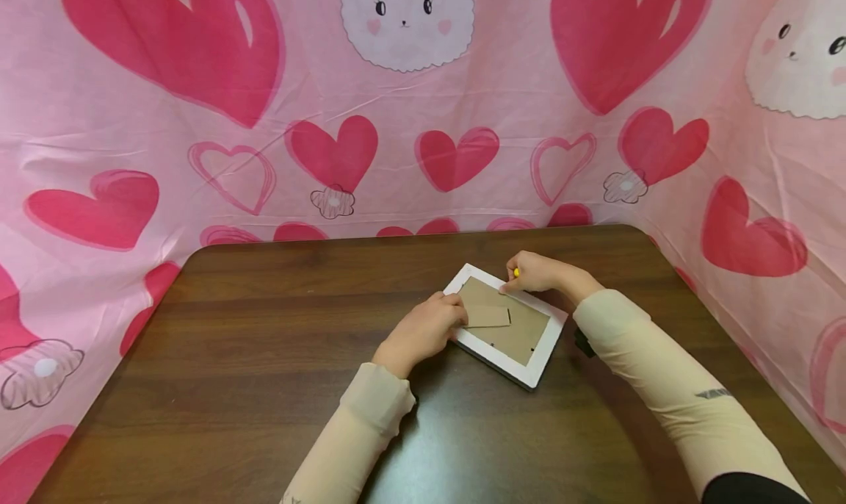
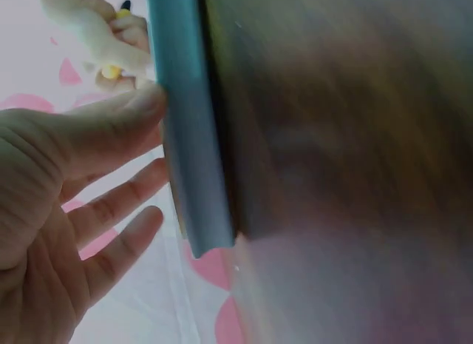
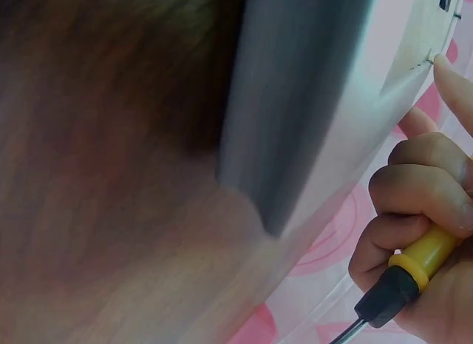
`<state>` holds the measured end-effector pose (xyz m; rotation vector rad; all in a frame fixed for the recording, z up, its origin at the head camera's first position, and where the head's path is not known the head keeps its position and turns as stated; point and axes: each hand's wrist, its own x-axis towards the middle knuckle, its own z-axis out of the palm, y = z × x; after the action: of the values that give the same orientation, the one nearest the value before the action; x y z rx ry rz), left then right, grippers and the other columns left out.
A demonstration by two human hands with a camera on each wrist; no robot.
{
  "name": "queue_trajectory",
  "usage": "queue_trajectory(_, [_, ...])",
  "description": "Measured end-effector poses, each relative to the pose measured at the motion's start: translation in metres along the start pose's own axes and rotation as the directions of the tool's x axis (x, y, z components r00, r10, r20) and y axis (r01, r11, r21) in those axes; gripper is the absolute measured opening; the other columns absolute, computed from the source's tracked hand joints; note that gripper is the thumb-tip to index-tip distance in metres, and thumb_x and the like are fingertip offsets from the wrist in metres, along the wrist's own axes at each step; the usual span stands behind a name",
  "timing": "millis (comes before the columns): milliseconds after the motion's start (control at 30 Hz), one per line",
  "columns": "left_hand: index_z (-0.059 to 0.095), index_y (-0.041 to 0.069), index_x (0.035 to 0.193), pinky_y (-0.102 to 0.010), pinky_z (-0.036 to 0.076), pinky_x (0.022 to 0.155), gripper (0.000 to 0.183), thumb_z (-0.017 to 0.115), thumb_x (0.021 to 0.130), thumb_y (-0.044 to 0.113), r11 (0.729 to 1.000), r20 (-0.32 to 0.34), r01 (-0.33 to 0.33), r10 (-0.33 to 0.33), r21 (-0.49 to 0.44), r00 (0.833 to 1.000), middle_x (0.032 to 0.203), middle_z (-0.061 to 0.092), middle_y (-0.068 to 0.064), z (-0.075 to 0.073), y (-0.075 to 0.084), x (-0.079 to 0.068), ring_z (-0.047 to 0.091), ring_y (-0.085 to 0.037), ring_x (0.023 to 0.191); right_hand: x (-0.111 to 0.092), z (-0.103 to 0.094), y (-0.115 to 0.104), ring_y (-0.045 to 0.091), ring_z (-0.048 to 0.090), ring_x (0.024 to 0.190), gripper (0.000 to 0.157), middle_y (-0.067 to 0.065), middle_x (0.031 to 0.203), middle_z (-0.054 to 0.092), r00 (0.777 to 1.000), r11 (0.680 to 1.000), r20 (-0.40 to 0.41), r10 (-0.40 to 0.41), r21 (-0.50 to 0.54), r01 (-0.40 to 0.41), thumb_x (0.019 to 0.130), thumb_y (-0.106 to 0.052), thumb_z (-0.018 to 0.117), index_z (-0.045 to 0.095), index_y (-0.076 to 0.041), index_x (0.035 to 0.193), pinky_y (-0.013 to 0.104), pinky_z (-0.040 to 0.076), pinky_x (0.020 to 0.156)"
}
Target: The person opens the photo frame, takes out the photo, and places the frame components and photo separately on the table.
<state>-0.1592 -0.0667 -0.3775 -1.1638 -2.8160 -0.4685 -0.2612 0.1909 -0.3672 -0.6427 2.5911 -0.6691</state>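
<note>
A white picture frame lies face down on the table, turned at an angle, its brown backing board upward. On that board is a narrow stand flap. Small dark tabs sit along the board's edge. My left hand holds the frame's left side, thumb against the outer edge and fingertips over the back. At the far edge, my right hand touches the border where it meets the board with an extended digit. Its other fingers curl round a yellow-handled screwdriver with a black collar, shaft pointing away from the frame.
The dark brown wooden table extends to the left and in front of the frame. A pink cloth printed with hearts hangs behind the table and along its sides.
</note>
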Motion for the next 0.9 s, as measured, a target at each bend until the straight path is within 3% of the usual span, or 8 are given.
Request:
queue_trajectory(133, [0.074, 0.012, 0.097, -0.031, 0.052, 0.088, 0.026, 0.073, 0.079, -0.007, 1.000, -0.031, -0.001, 0.001, -0.011, 1.000, 0.104, 0.067, 0.000, -0.001, -0.004, 0.000, 0.059, -0.020, 0.097, -0.005, -0.002, 0.000, 0.007, 0.037, 0.052, 0.039, -0.008, 0.051, 0.039, 0.999, 1.000, 0.021, 0.026, 0.004, -0.026, 0.086, -0.021, 0.076, 0.049, -0.012, 0.060, 0.022, 0.031, 0.051])
queue_trajectory(333, [0.074, 0.010, 0.098, -0.034, 0.052, 0.091, 0.025, 0.068, 0.082, -0.008, 0.999, -0.010, 0.012, -0.012, -0.049, 1.000, 0.105, 0.068, -0.002, -0.004, -0.004, -0.001, 0.061, -0.022, 0.099, -0.005, -0.005, 0.000, 0.007, 0.036, 0.053, 0.038, -0.008, 0.053, 0.039, 0.999, 1.000, 0.034, 0.025, -0.013, -0.025, 0.088, -0.025, 0.075, 0.050, -0.012, 0.061, 0.023, 0.030, 0.051])
queue_trajectory(467, [0.074, 0.009, 0.098, -0.033, 0.051, 0.093, 0.020, 0.067, 0.085, -0.005, 0.999, 0.012, -0.005, 0.006, -0.040, 1.000, 0.102, 0.069, -0.002, -0.012, 0.010, -0.002, 0.063, -0.022, 0.099, 0.001, -0.013, -0.004, 0.009, 0.038, 0.055, 0.034, -0.006, 0.057, 0.041, 0.999, 0.999, 0.010, 0.040, -0.015, -0.039, 0.091, -0.029, 0.071, 0.056, -0.009, 0.069, 0.024, 0.032, 0.052])
queue_trajectory(667, [0.075, 0.013, 0.098, -0.028, 0.049, 0.092, 0.014, 0.074, 0.085, 0.007, 0.994, 0.063, -0.101, 0.099, 0.031, 0.993, 0.101, 0.069, 0.002, -0.014, 0.039, 0.004, 0.063, -0.017, 0.098, 0.015, -0.022, -0.011, 0.011, 0.039, 0.055, 0.028, -0.003, 0.059, 0.042, 0.997, 0.996, 0.004, 0.078, 0.033, -0.078, 0.092, -0.027, 0.070, 0.059, -0.004, 0.080, 0.025, 0.034, 0.052])
queue_trajectory(900, [0.075, 0.019, 0.096, -0.024, 0.051, 0.083, 0.015, 0.075, 0.084, 0.011, 0.993, 0.144, -0.087, 0.074, 0.085, 0.987, 0.099, 0.068, 0.007, -0.002, 0.052, 0.010, 0.063, -0.015, 0.096, 0.032, -0.015, -0.015, 0.009, 0.040, 0.056, 0.032, -0.005, 0.059, 0.043, 0.996, 0.997, 0.043, 0.072, -0.002, -0.072, 0.089, -0.029, 0.074, 0.055, -0.008, 0.075, 0.023, 0.034, 0.053])
